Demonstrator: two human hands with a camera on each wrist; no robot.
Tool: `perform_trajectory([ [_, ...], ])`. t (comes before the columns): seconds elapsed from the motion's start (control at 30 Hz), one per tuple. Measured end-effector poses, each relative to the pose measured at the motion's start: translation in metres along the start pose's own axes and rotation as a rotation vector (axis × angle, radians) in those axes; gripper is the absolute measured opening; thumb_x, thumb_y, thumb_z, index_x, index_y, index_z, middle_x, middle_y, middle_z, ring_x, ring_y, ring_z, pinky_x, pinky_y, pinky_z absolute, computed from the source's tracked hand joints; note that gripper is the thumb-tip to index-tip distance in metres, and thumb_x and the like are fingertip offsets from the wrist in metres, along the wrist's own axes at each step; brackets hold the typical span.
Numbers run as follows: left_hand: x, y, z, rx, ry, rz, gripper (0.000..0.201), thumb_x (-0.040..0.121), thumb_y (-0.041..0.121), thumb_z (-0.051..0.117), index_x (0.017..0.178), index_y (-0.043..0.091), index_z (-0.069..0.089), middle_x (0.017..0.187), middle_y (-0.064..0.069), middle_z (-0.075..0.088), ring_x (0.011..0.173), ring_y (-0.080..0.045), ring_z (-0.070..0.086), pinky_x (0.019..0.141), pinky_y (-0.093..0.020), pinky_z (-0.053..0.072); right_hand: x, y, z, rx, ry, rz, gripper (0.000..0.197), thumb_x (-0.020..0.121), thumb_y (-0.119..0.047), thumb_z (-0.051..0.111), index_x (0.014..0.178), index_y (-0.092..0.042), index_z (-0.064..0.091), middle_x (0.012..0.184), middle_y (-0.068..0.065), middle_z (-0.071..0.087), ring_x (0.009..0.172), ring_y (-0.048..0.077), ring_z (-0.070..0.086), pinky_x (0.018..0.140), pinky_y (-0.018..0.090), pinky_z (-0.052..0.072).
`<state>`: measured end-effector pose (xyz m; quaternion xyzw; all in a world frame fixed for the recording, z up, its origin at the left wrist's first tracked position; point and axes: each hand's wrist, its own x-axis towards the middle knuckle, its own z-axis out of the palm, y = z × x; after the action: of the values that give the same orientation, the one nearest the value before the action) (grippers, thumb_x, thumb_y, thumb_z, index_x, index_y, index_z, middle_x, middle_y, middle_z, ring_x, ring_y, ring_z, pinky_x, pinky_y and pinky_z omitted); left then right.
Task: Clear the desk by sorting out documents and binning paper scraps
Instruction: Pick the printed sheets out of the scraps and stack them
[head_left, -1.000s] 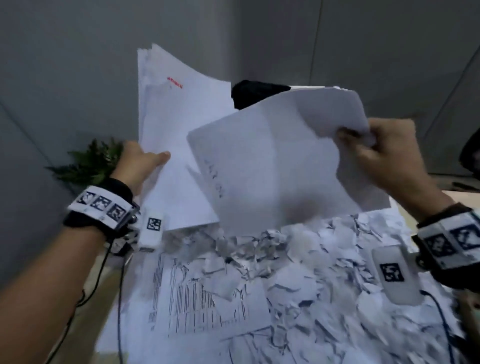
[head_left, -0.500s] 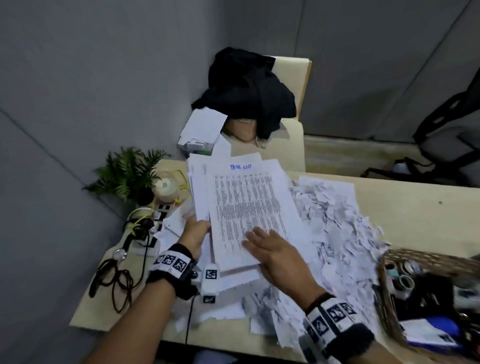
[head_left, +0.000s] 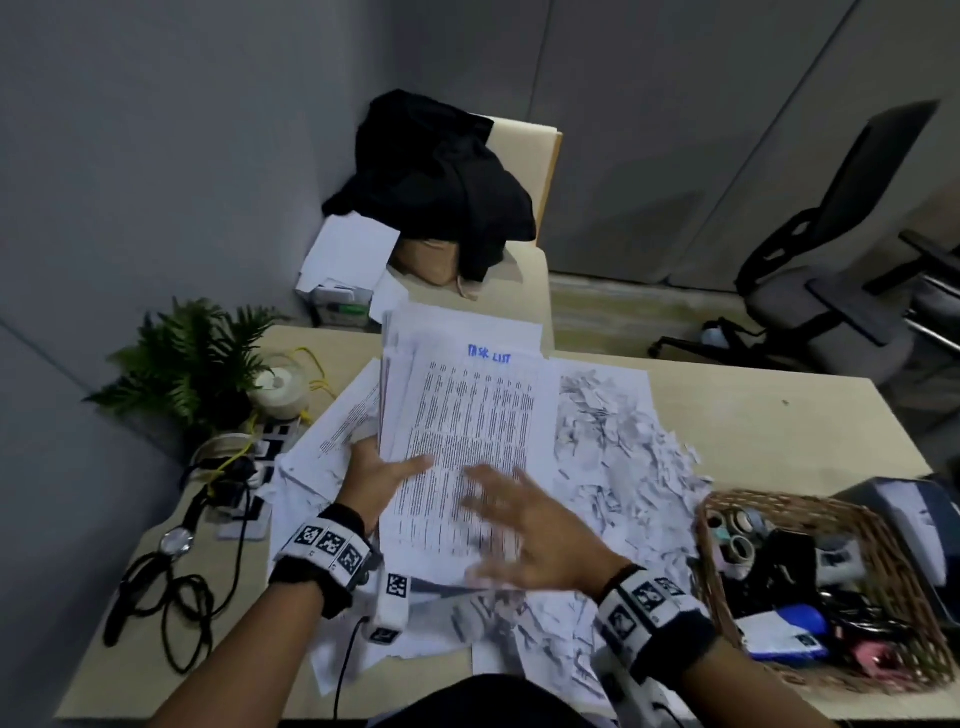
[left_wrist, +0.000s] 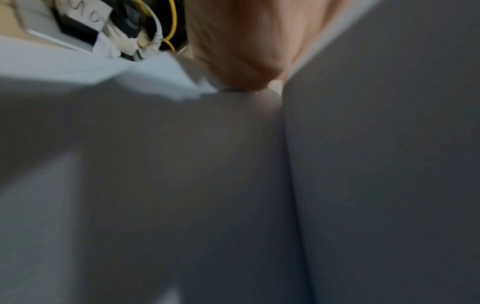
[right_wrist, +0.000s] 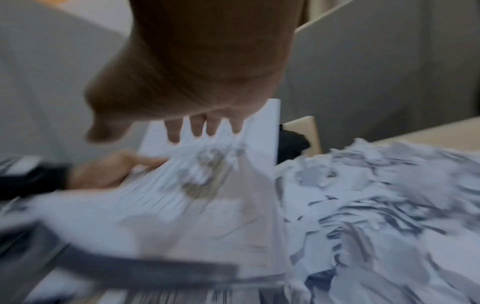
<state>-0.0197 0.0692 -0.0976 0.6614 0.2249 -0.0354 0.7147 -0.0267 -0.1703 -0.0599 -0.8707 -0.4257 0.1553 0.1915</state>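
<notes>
A stack of printed documents (head_left: 467, 415), its top sheet headed "TASK LIST" in blue, is held tilted above the desk (head_left: 727, 415). My left hand (head_left: 382, 475) grips the stack's lower left edge, thumb on top of the sheet. My right hand (head_left: 506, 512), blurred by motion, hovers with fingers spread flat over the stack's lower part (right_wrist: 207, 195). Torn paper scraps (head_left: 618, 452) are heaped to the right of the stack (right_wrist: 376, 195) and under it. Loose printed sheets (head_left: 343, 431) lie beneath on the left. The left wrist view shows only blurred paper and the palm.
A wicker basket (head_left: 883, 540) of tape rolls and stationery stands at the right front. A plant (head_left: 192, 364), power strip and cables (head_left: 171, 582) crowd the left side. A chair with a black garment (head_left: 441, 176) stands behind the desk; an office chair (head_left: 841, 260) stands far right.
The stack, held up near my face a second ago, has come down over the desk. My right hand has let go of its sheet and sweeps back across the top page.
</notes>
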Motion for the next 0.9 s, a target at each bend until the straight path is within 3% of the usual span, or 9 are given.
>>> perform_trajectory([
  [0.1,-0.002,0.004,0.001,-0.123,-0.028,-0.003,0.053,0.071,0.007,0.081,0.120,0.007,0.062,0.113,-0.005,0.071,0.109,-0.024,0.066,0.097,-0.043,0.050,0.000,0.035,-0.036,0.383,0.469,0.457,0.085,0.083,-0.060,0.062,0.152,-0.027,0.026,0.158,-0.010,0.019,0.143,0.009,0.024,0.115,0.022,0.020],
  [0.17,-0.005,0.012,0.008,-0.192,-0.055,0.011,0.041,0.076,0.000,0.075,0.114,0.009,0.065,0.107,-0.002,0.073,0.105,-0.025,0.066,0.095,-0.041,0.050,0.004,0.058,-0.057,0.778,0.495,0.648,0.096,0.074,-0.058,0.074,0.151,-0.024,0.028,0.153,-0.003,0.035,0.136,0.020,0.040,0.115,0.038,0.032],
  [0.23,-0.006,0.024,0.019,-0.199,-0.091,-0.015,0.043,0.072,0.007,0.080,0.111,0.012,0.065,0.104,0.000,0.074,0.104,-0.023,0.066,0.099,-0.042,0.047,0.012,0.075,-0.069,1.183,0.409,0.632,0.081,0.075,-0.046,0.079,0.142,-0.017,0.045,0.135,0.010,0.059,0.122,0.041,0.054,0.104,0.057,0.043],
  [0.3,-0.004,0.030,0.030,-0.170,-0.148,-0.084,0.076,0.061,0.025,0.087,0.128,0.009,0.055,0.119,-0.003,0.068,0.112,-0.023,0.062,0.107,-0.046,0.040,0.018,0.076,-0.082,1.344,0.389,0.614,0.065,0.075,-0.030,0.078,0.132,-0.008,0.055,0.118,0.012,0.069,0.111,0.037,0.063,0.096,0.052,0.051],
  [0.4,-0.004,0.030,0.047,-0.042,-0.197,-0.101,0.107,0.046,0.051,0.093,0.136,0.015,0.048,0.130,-0.002,0.062,0.120,-0.021,0.058,0.109,-0.050,0.038,0.021,0.081,-0.088,1.261,0.302,0.594,0.053,0.073,-0.017,0.081,0.121,-0.005,0.063,0.113,0.008,0.072,0.107,0.025,0.067,0.098,0.043,0.050],
  [0.5,-0.002,0.020,0.057,0.092,-0.155,-0.114,0.116,0.039,0.063,0.087,0.136,0.017,0.044,0.136,-0.003,0.057,0.125,-0.022,0.053,0.109,-0.052,0.037,0.020,0.094,-0.082,1.170,0.191,0.594,0.034,0.076,0.001,0.076,0.109,-0.001,0.067,0.102,0.005,0.075,0.100,0.018,0.070,0.092,0.033,0.052],
  [0.7,-0.034,0.021,0.069,-0.013,-0.018,-0.167,0.071,0.072,0.029,0.083,0.134,0.014,0.051,0.132,-0.003,0.061,0.122,-0.020,0.055,0.108,-0.043,0.039,0.015,0.106,-0.055,1.128,0.181,0.577,0.037,0.064,0.014,0.078,0.094,-0.001,0.060,0.082,0.023,0.063,0.081,0.037,0.063,0.080,0.061,0.052],
  [0.77,-0.044,0.018,0.055,0.005,0.060,-0.153,0.045,0.083,0.007,0.072,0.126,0.010,0.057,0.124,-0.005,0.065,0.114,-0.021,0.061,0.099,-0.037,0.046,0.019,0.097,-0.046,1.096,0.128,0.516,0.037,0.064,0.005,0.083,0.095,0.000,0.063,0.082,0.021,0.066,0.079,0.034,0.066,0.078,0.059,0.054],
  [0.9,-0.069,0.018,-0.001,0.047,0.260,-0.096,0.024,0.087,0.004,0.068,0.110,0.012,0.066,0.105,-0.005,0.072,0.103,-0.026,0.067,0.086,-0.039,0.054,0.044,0.068,-0.026,1.004,0.026,0.411,0.038,0.083,-0.024,0.077,0.114,-0.011,0.059,0.095,0.006,0.072,0.087,0.021,0.071,0.070,0.032,0.058],
])
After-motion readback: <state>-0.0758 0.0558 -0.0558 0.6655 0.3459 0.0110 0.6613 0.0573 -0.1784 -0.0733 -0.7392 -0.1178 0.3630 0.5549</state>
